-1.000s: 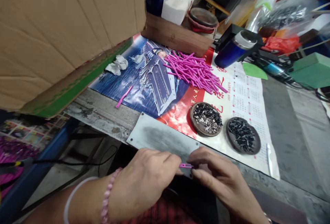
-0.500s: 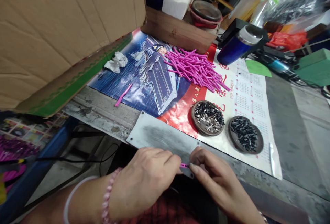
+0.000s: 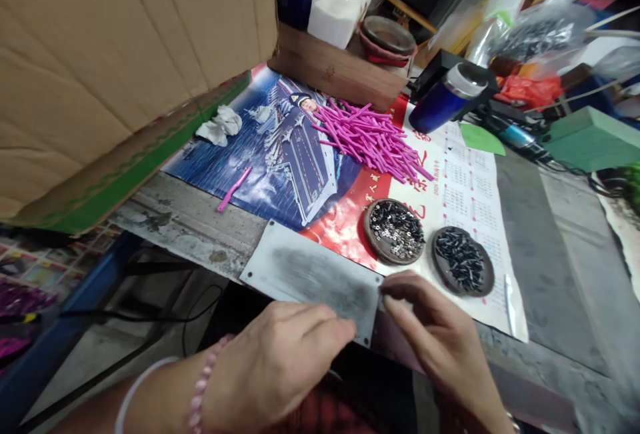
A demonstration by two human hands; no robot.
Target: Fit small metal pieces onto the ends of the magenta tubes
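The bench (image 3: 200, 231) is grey and worn, part covered by a printed poster (image 3: 260, 197), presumably laid as a clean, smooth working surface. Nearest, the left hand (image 3: 280, 361) is palm down over the plate (image 3: 300, 271), fingers curled together; whether they hold anything cannot be told, the undersides being hidden. The right hand (image 3: 445, 341) is at the plate's right edge, thumb and forefinger bent nearly together, as for handling something small; no object can be made out between them. The plate lies at the bench's near edge, with round fittings at its visible corners, probably to fix it; its middle is smudged dark. Just beyond are two round dishes, within easy reach of the right hand: the left dish (image 3: 381, 249) contains small rings and dark pieces, the right dish (image 3: 488, 275) dark slender pieces only. Their rims likely keep such small parts from scattering. A single pink strip (image 3: 234, 189) lies apart on the poster, to the left. Farther back is a loose heap of pink strips (image 3: 370, 137), central and evidently accessible to both hands. Behind the heap stands a wooden board (image 3: 340, 74), apparently serving as a backstop, with a blue flask (image 3: 443, 104) to its right.
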